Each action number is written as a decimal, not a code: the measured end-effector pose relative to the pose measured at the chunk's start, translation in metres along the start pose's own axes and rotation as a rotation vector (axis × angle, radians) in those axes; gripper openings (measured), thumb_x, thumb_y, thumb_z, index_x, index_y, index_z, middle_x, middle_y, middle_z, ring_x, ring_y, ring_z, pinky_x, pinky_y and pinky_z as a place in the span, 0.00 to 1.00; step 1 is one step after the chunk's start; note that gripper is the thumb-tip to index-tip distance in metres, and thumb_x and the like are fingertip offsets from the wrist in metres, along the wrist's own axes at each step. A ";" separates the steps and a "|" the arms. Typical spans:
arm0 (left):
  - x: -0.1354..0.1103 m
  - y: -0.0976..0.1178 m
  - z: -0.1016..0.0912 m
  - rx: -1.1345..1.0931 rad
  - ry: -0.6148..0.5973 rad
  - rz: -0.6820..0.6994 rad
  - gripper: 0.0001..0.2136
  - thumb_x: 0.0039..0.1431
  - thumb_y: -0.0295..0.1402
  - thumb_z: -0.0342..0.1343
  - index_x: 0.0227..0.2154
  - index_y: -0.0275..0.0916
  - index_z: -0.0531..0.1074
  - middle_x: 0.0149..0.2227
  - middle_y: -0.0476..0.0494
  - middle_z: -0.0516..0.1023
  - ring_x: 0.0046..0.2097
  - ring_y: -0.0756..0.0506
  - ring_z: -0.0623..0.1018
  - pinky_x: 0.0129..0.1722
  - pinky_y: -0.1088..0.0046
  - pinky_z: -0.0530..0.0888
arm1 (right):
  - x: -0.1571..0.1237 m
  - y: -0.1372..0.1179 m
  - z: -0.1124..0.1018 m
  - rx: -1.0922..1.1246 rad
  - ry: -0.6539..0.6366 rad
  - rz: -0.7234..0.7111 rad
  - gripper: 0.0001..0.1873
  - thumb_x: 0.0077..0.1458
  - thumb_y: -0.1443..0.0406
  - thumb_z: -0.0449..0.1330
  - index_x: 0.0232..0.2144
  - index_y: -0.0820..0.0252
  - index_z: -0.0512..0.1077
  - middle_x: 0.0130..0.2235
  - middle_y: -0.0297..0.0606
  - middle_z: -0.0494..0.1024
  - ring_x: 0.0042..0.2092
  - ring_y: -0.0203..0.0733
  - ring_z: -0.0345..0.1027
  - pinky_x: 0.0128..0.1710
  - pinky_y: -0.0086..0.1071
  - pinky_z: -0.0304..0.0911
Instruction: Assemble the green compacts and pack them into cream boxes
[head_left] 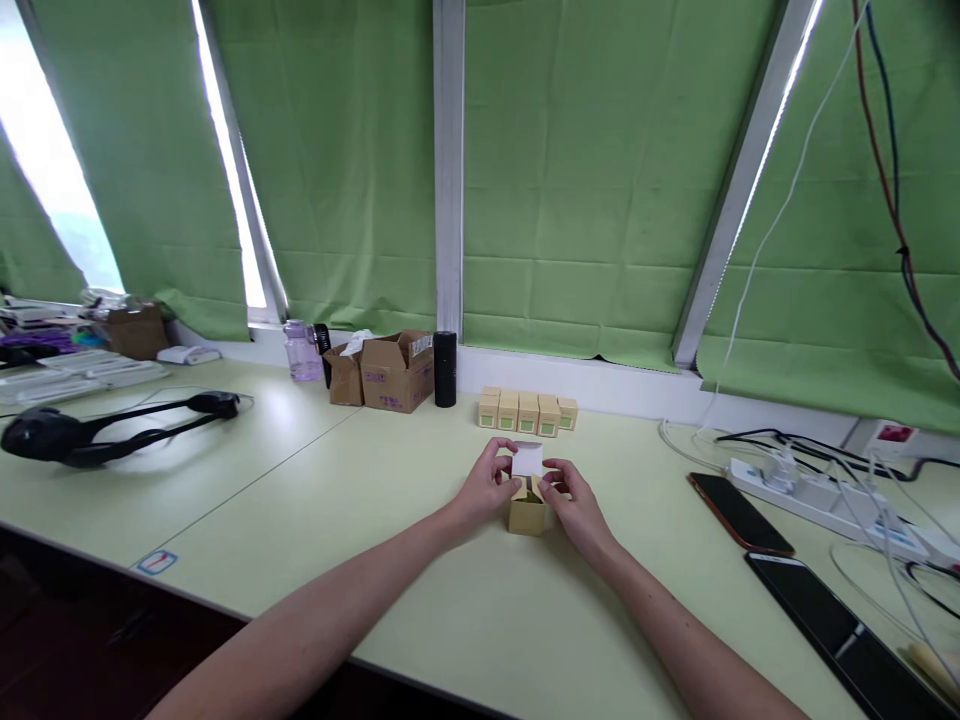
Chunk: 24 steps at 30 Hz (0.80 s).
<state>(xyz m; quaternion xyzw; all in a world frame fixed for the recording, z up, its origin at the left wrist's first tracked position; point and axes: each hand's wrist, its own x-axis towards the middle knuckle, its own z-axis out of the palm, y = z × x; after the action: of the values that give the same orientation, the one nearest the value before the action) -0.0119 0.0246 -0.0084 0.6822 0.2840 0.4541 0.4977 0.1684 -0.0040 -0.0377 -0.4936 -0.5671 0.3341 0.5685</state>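
A small brown cardboard box (527,517) stands on the table in front of me, its white-lined lid raised at the back and its side flaps partly up. From the left, my left hand (489,482) pinches at the lid and a side flap with bent fingers. My right hand (570,497) grips the opposite flap and the lid's right edge. What lies inside the box is too small to make out. Just beyond, several similar small boxes (528,412) with green-marked labels stand closed in a group.
At the right lie two dark-screened devices, a phone (741,512) and a larger tablet (840,625), near a white power strip (825,505) with tangled cables. Toward the back stand a black cylinder (445,370), an open carton (396,375) and a purple bottle (301,352). A black headset-like object (112,430) lies left.
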 end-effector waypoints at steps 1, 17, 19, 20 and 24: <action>0.000 0.000 0.000 0.000 -0.001 -0.002 0.21 0.53 0.34 0.63 0.46 0.43 0.60 0.35 0.49 0.79 0.32 0.49 0.69 0.37 0.70 0.59 | 0.000 -0.001 0.000 0.000 -0.001 0.005 0.25 0.49 0.51 0.64 0.46 0.56 0.71 0.37 0.38 0.78 0.36 0.46 0.72 0.38 0.39 0.67; -0.002 0.004 0.002 0.056 0.015 -0.002 0.22 0.54 0.32 0.61 0.48 0.43 0.56 0.36 0.49 0.79 0.34 0.48 0.65 0.39 0.69 0.60 | 0.005 -0.006 0.004 0.026 -0.018 0.052 0.24 0.43 0.53 0.63 0.43 0.56 0.71 0.37 0.38 0.76 0.35 0.45 0.69 0.37 0.39 0.67; -0.003 0.004 0.002 0.058 0.030 -0.014 0.23 0.54 0.31 0.60 0.48 0.44 0.55 0.35 0.51 0.78 0.33 0.48 0.65 0.39 0.70 0.60 | 0.004 -0.007 0.003 0.020 -0.018 0.058 0.25 0.43 0.53 0.63 0.44 0.56 0.71 0.38 0.38 0.75 0.35 0.45 0.69 0.37 0.39 0.67; -0.003 0.003 0.002 0.059 0.034 -0.023 0.23 0.54 0.31 0.61 0.49 0.44 0.54 0.35 0.52 0.77 0.33 0.49 0.64 0.39 0.70 0.61 | 0.004 -0.007 0.003 0.019 -0.018 0.061 0.25 0.43 0.53 0.63 0.44 0.56 0.71 0.38 0.38 0.75 0.35 0.45 0.69 0.37 0.39 0.67; -0.002 0.000 0.001 0.072 0.029 -0.008 0.21 0.55 0.31 0.60 0.47 0.44 0.57 0.35 0.50 0.77 0.34 0.48 0.66 0.40 0.70 0.61 | 0.004 -0.007 0.003 0.023 -0.013 0.059 0.24 0.43 0.53 0.63 0.44 0.55 0.70 0.38 0.38 0.75 0.35 0.45 0.69 0.37 0.39 0.67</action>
<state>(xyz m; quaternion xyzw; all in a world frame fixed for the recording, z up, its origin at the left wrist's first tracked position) -0.0114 0.0223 -0.0094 0.6919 0.3098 0.4515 0.4706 0.1644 -0.0018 -0.0299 -0.5014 -0.5520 0.3606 0.5602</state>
